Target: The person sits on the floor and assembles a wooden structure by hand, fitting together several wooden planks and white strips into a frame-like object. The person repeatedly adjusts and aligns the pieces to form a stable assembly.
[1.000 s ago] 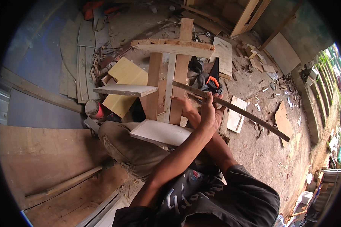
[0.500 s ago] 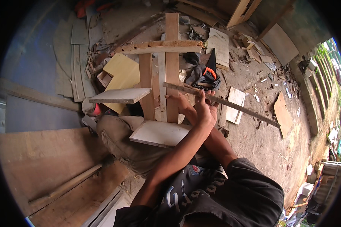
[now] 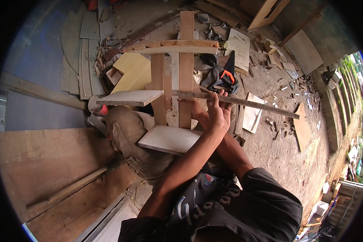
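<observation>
My forearms cross in front of my lap. In my left hand (image 3: 218,115) a long thin wooden strip (image 3: 262,105) is pinched, its left end lying over the upright planks. Lower and further left, my right hand (image 3: 197,108) closes on the edge of the right upright plank (image 3: 185,72); part of it is hidden behind the strip. The wooden frame has another upright plank (image 3: 157,80), a crosspiece (image 3: 173,49) near the top and two pale boards, a left board (image 3: 131,97) and a lower board (image 3: 171,139) against my legs.
Beyond the frame lie a handsaw with an orange handle (image 3: 228,76) and a yellow board (image 3: 133,66). A bucket (image 3: 96,105) stands left of my knee. Offcuts and a brown plywood piece (image 3: 302,127) litter the floor at right. A large wooden panel (image 3: 48,161) lies at lower left.
The strip has swung closer to level, its right end rising. My left hand still pinches it, and my right hand stays at the plank. The whole view has shifted slightly.
</observation>
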`<move>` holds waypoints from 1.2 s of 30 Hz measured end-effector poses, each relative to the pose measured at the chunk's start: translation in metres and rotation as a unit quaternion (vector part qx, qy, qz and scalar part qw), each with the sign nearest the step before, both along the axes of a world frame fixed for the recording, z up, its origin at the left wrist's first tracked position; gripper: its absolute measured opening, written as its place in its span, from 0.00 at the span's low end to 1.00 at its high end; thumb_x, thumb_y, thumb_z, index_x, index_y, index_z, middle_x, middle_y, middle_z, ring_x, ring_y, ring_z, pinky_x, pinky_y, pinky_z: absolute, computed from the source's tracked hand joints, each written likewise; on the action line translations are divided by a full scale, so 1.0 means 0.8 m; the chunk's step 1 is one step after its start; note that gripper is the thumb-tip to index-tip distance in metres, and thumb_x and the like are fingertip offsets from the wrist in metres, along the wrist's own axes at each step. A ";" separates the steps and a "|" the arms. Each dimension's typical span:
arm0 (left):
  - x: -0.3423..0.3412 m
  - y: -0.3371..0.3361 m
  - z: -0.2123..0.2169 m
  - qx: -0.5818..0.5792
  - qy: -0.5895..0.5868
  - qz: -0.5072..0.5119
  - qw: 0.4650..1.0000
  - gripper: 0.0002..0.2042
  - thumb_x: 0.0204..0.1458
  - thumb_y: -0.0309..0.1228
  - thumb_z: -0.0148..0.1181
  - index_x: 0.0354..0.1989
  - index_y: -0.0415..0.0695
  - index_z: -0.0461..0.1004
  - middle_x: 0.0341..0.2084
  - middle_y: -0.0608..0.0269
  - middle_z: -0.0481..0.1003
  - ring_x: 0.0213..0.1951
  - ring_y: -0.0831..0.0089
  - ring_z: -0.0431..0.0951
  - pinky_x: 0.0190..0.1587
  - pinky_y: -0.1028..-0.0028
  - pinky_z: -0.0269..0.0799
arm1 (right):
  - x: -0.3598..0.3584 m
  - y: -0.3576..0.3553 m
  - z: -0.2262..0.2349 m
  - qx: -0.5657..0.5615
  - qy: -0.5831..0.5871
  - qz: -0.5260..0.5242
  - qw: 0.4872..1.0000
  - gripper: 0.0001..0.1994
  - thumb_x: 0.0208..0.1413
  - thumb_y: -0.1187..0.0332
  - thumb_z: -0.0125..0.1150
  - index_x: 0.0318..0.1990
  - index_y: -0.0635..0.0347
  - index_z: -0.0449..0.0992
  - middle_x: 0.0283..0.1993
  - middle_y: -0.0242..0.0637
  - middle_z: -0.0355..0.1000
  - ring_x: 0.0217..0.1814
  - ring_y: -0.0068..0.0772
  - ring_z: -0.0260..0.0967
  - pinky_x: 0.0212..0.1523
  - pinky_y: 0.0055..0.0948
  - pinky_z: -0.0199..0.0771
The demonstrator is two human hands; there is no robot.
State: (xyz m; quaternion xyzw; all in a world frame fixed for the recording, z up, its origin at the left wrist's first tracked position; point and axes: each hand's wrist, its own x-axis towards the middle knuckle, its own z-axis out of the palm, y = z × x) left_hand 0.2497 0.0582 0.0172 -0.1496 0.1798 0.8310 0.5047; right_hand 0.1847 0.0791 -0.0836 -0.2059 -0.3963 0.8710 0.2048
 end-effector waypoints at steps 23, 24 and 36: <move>-0.141 -0.058 0.123 0.065 0.219 0.039 0.973 0.16 0.61 0.46 0.53 0.48 0.49 0.63 0.41 0.61 0.73 0.47 0.65 0.76 0.48 0.56 0.76 | 0.011 0.039 -0.002 0.079 -0.070 -0.079 0.991 0.19 0.57 0.69 0.56 0.55 0.66 0.70 0.47 0.41 0.73 0.45 0.34 0.74 0.44 0.35 0.77; -0.165 -0.074 0.132 0.087 0.230 0.051 0.968 0.15 0.62 0.45 0.53 0.48 0.49 0.64 0.41 0.61 0.73 0.46 0.64 0.76 0.50 0.54 0.75 | 0.010 0.043 -0.005 0.068 -0.066 -0.072 0.993 0.19 0.57 0.69 0.56 0.55 0.66 0.70 0.47 0.41 0.73 0.45 0.34 0.74 0.44 0.35 0.77; -0.507 -0.329 0.062 0.064 0.149 0.338 0.927 0.19 0.64 0.47 0.40 0.33 0.41 0.60 0.26 0.61 0.60 0.28 0.66 0.63 0.36 0.65 0.66 | 0.023 0.080 -0.020 -0.019 0.025 -0.045 0.998 0.21 0.57 0.66 0.56 0.55 0.69 0.69 0.46 0.45 0.76 0.46 0.41 0.76 0.47 0.39 0.77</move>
